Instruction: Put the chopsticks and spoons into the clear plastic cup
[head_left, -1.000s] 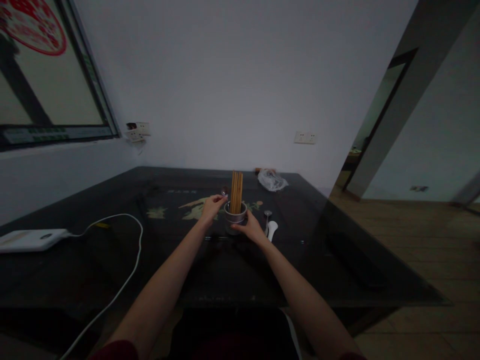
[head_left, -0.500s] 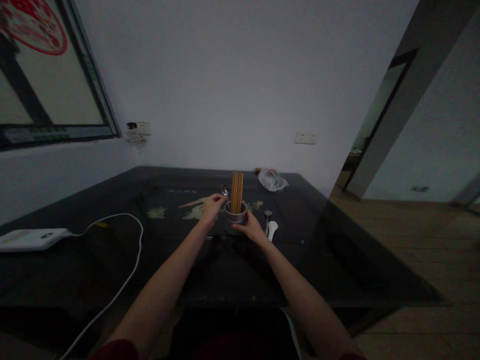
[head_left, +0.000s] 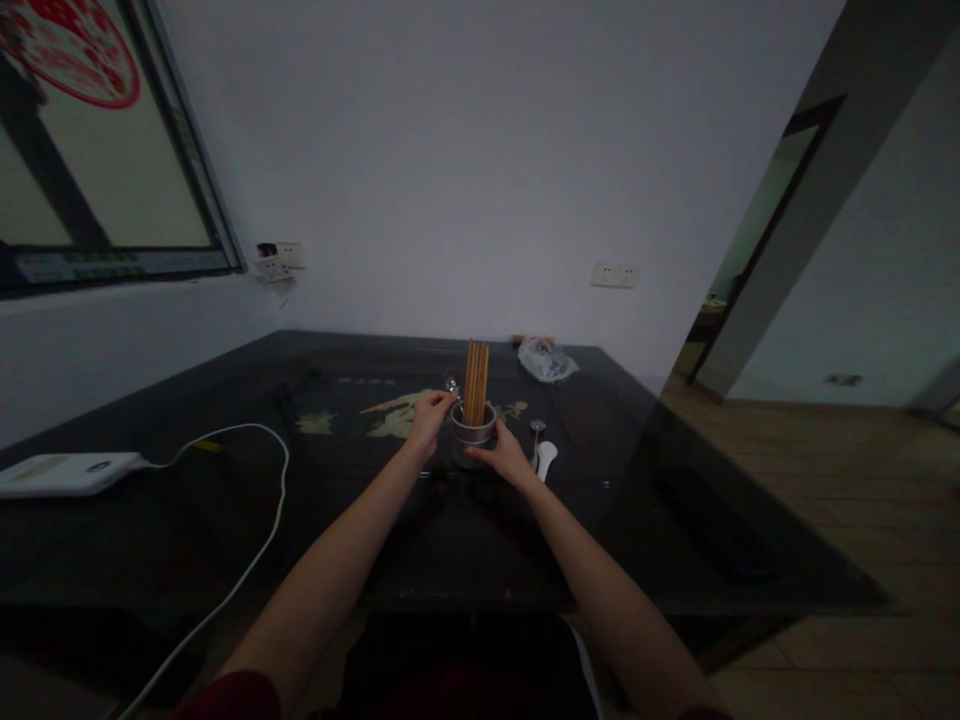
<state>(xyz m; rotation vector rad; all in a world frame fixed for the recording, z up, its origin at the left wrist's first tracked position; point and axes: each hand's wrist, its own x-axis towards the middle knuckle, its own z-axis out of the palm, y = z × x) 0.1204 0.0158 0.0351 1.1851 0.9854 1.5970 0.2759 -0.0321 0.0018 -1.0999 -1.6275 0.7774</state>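
A round metal-coloured holder (head_left: 473, 433) stands on the dark table with several wooden chopsticks (head_left: 476, 383) upright in it. My right hand (head_left: 506, 455) is wrapped round the holder's right side, thumb across its front. At its left rim my left hand (head_left: 433, 415) pinches a metal spoon (head_left: 452, 382), bowl upward, with the handle's lower end at the holder's mouth. Just right of my right hand lie another metal spoon (head_left: 537, 428) and a white spoon (head_left: 547, 456).
A crumpled clear plastic bag (head_left: 547, 361) lies near the wall. On the left, a white power bank (head_left: 69, 474) trails a white cable (head_left: 281, 490). A dark, long object (head_left: 712, 520) rests on the table's right side. Wall sockets (head_left: 613, 275) are behind.
The spoon in my left hand sits slightly lower, its handle a little further into the holder. My right hand keeps its hold, and the view has shifted slightly.
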